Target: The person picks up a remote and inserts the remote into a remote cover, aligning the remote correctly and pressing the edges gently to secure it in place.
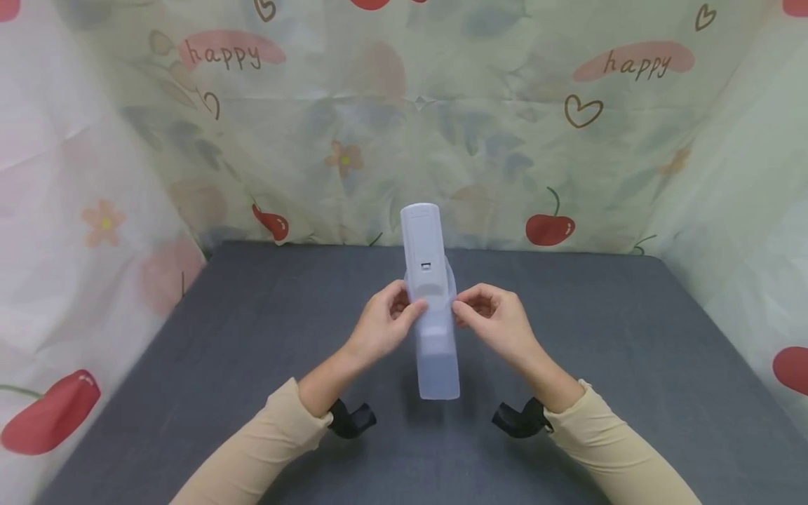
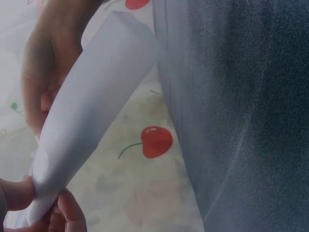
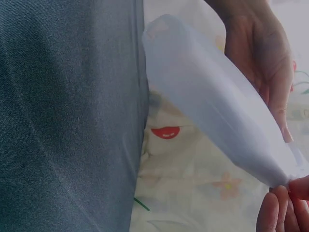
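A long white remote control (image 1: 424, 235) is held upright above the table, its back with a small latch slot toward me. A frosted translucent sleeve (image 1: 438, 379) covers its lower part, and the sleeve's edge bulges out at the right side. My left hand (image 1: 384, 319) grips the left side, thumb lying across the back. With thumb and fingertips, my right hand (image 1: 495, 315) pinches the sleeve's right edge. The sleeve (image 2: 99, 92) fills much of the left wrist view, sloping down to the pinching left fingers. The remote's front is hidden.
Beneath the hands lies a dark grey cloth-covered table (image 1: 284, 421). A printed fabric curtain (image 1: 416, 140) with cherries, flowers and hearts stands behind and along both sides. Black straps (image 1: 353, 419) sit at both wrists, by the beige sleeve cuffs.
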Demonstrator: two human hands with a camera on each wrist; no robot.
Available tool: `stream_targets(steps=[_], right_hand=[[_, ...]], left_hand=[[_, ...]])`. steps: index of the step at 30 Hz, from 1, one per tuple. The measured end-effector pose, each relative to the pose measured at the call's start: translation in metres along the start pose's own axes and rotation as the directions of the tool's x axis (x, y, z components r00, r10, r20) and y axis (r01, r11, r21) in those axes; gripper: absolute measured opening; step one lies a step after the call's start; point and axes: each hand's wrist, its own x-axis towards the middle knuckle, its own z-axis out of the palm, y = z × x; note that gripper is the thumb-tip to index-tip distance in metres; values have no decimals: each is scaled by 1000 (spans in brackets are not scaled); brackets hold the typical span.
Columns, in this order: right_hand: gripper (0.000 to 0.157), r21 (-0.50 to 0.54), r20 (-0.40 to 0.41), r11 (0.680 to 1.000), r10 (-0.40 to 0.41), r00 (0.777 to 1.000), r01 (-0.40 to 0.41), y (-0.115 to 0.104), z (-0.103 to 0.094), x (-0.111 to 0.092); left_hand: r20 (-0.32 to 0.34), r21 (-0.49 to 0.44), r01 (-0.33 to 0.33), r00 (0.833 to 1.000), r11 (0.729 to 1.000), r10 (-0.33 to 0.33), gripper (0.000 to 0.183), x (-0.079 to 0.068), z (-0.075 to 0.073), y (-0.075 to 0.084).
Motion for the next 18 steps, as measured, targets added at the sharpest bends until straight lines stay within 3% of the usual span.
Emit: stream_targets(steps=[7,18], right_hand=[[13,-10,-39,1000,12,999,-12,-1,3,1],[12,-2,-49,1000,3,999,-4,-3,2,2]], left_hand=[[52,60,16,998,998,-19,23,-1,-2,1],[129,118,-13,992,993,-2,27,-1,-7,5]])
